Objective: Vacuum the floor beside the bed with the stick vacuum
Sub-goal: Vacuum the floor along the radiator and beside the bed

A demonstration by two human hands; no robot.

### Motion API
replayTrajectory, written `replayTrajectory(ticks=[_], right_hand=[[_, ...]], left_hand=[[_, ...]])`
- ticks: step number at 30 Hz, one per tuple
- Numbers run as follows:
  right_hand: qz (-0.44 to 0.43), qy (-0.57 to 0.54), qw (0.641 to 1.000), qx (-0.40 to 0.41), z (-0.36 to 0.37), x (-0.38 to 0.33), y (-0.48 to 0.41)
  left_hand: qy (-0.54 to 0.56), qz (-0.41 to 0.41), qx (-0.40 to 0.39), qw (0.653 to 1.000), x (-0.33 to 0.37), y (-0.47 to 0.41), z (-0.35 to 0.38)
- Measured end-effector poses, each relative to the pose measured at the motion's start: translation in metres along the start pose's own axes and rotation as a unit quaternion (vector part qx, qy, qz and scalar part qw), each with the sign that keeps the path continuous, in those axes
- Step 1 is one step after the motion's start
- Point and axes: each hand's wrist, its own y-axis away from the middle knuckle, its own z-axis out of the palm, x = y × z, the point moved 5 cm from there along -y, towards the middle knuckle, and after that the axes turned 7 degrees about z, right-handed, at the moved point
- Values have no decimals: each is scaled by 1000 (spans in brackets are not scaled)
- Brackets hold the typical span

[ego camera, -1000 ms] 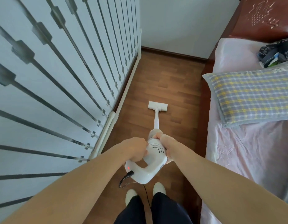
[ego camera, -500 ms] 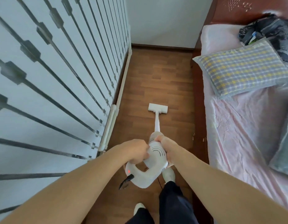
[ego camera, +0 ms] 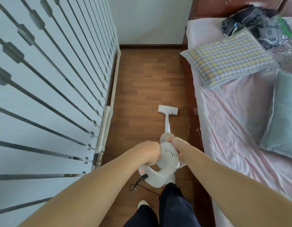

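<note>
A white stick vacuum (ego camera: 166, 154) stands on the brown wooden floor (ego camera: 147, 82) between a wall on the left and the bed (ego camera: 237, 125) on the right. Its flat floor head (ego camera: 168, 110) rests on the boards near the bed's dark wooden frame, with the thin tube rising back to the round motor body. My left hand (ego camera: 148, 153) grips the body's left side by the loop handle. My right hand (ego camera: 178, 145) clasps its right side and top. A red light glows on the handle, and a black cord (ego camera: 140, 182) trails from it.
A white wall with grey metal bars (ego camera: 52, 79) and a white pipe (ego camera: 107, 118) line the left side. On the bed lie a plaid pillow (ego camera: 227, 58), a teal pillow (ego camera: 283, 115) and dark bundled items (ego camera: 260, 27). My legs and white shoes (ego camera: 142, 204) are below.
I have stepped forward along the strip, one foot ahead of the other, and the view has turned right to take in more of the bed. The floor head now lies closer to the bed frame.
</note>
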Motion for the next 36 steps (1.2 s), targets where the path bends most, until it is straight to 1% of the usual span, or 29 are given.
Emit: replayTrajectory(ticks=[7, 14, 18, 20, 22, 27, 30, 32, 36], right_hand=[[-3, 16, 1000, -4, -17, -40, -13], [-19, 59, 998, -5, -34, -85, -20], [-16, 73, 997, -9, -34, -92, -23], [-14, 79, 997, -10, -31, -91, -20], [-15, 85, 996, -9, -28, -89, -15], [-9, 71, 997, -20, -16, -77, 0], [-3, 68, 997, -28, -4, -65, 5], [-1, 71, 997, -30, 6, -54, 12], [3, 68, 997, -30, 25, -34, 21]], left_hand=[[62, -17, 15, 998, 2, -29, -22], [133, -24, 39, 990, 6, -56, -48], [230, -61, 25, 971, -3, -59, -51], [259, -72, 16, 963, -5, -56, -51], [245, -76, 19, 966, -4, -52, -50], [140, -83, 30, 986, 0, -36, -43], [148, -87, -5, 985, 5, -22, -34], [133, -98, -30, 986, 7, -8, -27], [139, -125, -34, 982, 5, 19, -18]])
